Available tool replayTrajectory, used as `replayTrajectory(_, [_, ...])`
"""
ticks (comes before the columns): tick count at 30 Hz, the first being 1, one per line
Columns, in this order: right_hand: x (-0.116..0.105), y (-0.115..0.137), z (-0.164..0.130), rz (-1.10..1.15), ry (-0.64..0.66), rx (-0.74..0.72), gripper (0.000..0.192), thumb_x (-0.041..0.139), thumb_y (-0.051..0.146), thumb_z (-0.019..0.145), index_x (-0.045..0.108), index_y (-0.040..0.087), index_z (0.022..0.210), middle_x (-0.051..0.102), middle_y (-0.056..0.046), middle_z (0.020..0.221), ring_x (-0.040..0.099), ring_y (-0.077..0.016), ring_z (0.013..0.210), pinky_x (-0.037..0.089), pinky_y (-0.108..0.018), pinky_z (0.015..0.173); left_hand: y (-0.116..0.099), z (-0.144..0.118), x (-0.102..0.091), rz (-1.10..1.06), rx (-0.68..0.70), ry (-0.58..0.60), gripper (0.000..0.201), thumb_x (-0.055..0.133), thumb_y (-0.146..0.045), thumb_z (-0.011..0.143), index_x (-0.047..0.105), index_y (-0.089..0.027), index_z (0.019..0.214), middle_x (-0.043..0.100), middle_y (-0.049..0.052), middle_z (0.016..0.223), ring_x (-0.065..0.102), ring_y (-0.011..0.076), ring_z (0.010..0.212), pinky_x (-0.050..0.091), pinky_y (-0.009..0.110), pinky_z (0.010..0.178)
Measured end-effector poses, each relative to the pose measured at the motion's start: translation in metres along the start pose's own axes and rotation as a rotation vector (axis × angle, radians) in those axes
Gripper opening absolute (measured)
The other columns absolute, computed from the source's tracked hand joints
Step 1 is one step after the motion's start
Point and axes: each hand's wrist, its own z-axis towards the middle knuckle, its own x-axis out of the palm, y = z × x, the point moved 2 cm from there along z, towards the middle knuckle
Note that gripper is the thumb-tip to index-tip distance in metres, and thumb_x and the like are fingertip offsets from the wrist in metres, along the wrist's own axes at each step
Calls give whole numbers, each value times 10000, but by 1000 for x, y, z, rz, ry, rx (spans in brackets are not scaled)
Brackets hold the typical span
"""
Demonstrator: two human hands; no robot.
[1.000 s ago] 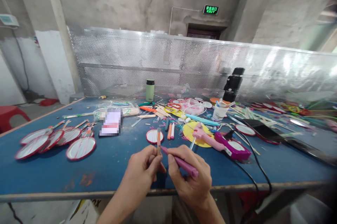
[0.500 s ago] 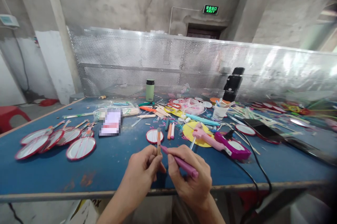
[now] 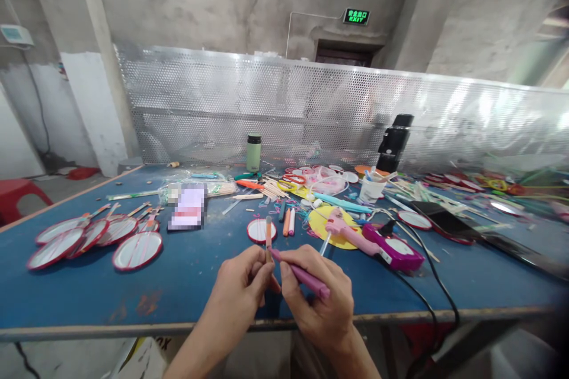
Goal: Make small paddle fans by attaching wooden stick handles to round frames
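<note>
My left hand (image 3: 242, 290) pinches a wooden craft stick (image 3: 268, 236) and holds it upright over the near edge of the blue table (image 3: 80, 302). My right hand (image 3: 317, 302) grips a purple marker (image 3: 306, 277), and its tip touches the stick just above my left fingers. Part of the stick shows pink colouring. A small round red-rimmed disc (image 3: 258, 229) lies on the table just behind the stick.
Several red-rimmed discs on sticks (image 3: 91, 239) lie at the left. A pink glue gun (image 3: 351, 235) with a black cord (image 3: 438, 302) rests at the right on a yellow disc. Markers, sticks, a white cup (image 3: 370, 189), a green bottle (image 3: 253, 153) and a phone (image 3: 444, 219) lie further back.
My right hand and the marker have shifted slightly to the left along the stick. My left hand and the stick have hardly moved.
</note>
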Motion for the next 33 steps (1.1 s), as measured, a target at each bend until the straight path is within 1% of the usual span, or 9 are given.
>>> replayTrajectory(4, [-1,1,0,-15,-53,-17,174,583,78,843,658,194,948,699,-8,742,608,-116,595,485,-234,576,2,0,1,13,-4,9,316,491,-407,939,545,-192,714,510,-54,527,453,113,502,330,219,527])
replayTrajectory(9, [0,0,0,-15,12,7,181,560,108,870,677,199,974,693,-14,739,622,-124,614,496,-245,591,3,1,1,3,8,-11,319,503,-398,930,525,-198,683,513,-54,517,448,112,497,327,216,524])
replayTrajectory(14, [-1,2,2,-25,-30,-12,176,570,96,856,667,203,957,699,-11,742,620,-127,599,491,-244,576,1,0,1,-18,3,1,311,505,-391,925,527,-199,680,517,-56,512,447,111,488,323,212,515])
replayTrajectory(18, [0,1,2,-8,27,-12,188,568,103,865,672,196,991,706,-20,767,631,-133,627,497,-250,596,0,0,0,-6,5,-7,295,503,-385,925,521,-200,695,506,-61,521,443,111,497,316,214,516])
replayTrajectory(23, [0,-1,-1,-9,-17,-8,199,580,82,850,666,200,985,710,-15,777,629,-132,634,494,-250,602,0,0,1,-1,1,9,312,482,-387,935,513,-201,687,497,-59,526,445,115,506,330,224,529])
replayTrajectory(27, [0,-1,-1,-3,26,-13,194,569,97,863,670,197,995,707,-20,778,626,-136,641,492,-256,608,-1,0,1,17,7,5,309,475,-394,938,515,-200,701,492,-60,526,440,116,503,325,227,527])
replayTrajectory(31, [-1,1,2,-16,0,-20,187,569,84,857,678,190,966,704,-17,760,632,-128,641,494,-243,620,-1,1,0,26,6,9,309,479,-397,936,523,-199,704,500,-58,526,451,117,503,331,227,532])
replayTrajectory(33, [-1,2,2,-11,11,-22,182,571,88,857,678,186,967,700,-16,754,624,-124,630,488,-240,609,-1,1,0,26,9,2,311,481,-397,935,516,-201,697,496,-59,523,446,116,501,324,225,527])
